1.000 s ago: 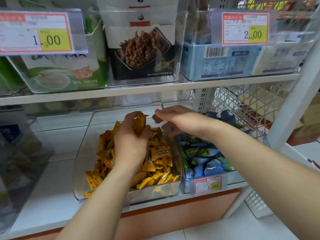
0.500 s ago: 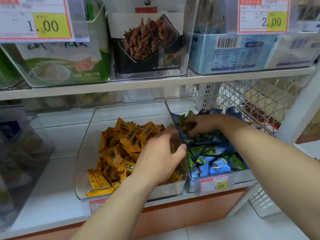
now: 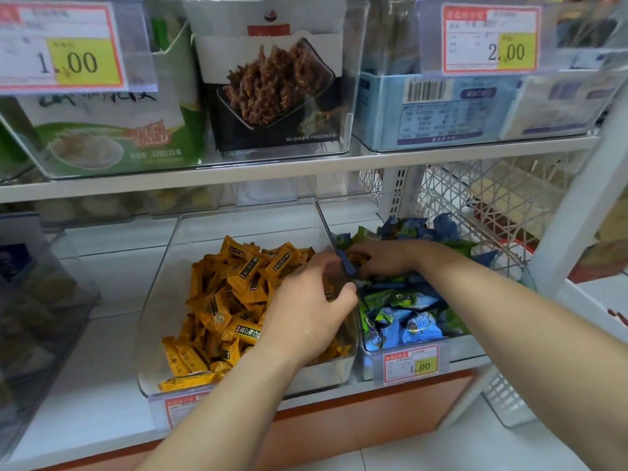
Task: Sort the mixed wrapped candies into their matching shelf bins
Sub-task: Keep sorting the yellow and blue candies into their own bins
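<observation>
Right hand: curled on yellow strays, blue bin; grip unclear.
Left hand: curled; hold hidden.
Risk: strays drop crossing divider.

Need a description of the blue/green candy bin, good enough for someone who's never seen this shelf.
On the lower shelf, two clear bins stand side by side. Take the right bin, below the 2.00 tag and against the white mesh panel. It holds blue and green candies, while the left bin is full of yellow candies.
</observation>
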A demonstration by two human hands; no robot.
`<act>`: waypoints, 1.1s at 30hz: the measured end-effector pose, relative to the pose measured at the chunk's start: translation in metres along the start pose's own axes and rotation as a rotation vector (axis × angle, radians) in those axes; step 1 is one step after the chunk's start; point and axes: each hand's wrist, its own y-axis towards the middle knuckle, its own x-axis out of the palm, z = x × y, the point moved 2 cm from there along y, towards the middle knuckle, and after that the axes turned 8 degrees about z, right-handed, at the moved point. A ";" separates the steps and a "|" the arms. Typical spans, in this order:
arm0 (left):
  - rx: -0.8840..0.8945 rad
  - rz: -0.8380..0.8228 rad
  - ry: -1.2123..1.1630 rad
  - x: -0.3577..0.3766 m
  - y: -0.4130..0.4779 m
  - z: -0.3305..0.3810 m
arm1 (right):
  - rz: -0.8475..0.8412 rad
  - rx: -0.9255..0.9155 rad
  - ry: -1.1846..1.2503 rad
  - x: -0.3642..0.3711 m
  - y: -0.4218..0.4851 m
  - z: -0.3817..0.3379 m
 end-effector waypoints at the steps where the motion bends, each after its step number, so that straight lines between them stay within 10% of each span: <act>1: -0.007 0.002 -0.002 0.000 0.000 0.000 | -0.017 0.011 -0.011 -0.001 0.001 -0.001; 25: 0.010 0.119 -0.031 -0.005 0.001 0.004 | 0.735 0.021 0.679 -0.043 -0.071 -0.001; 33: 0.178 0.122 -0.182 -0.006 -0.001 0.040 | 0.579 0.019 1.317 -0.022 -0.100 -0.049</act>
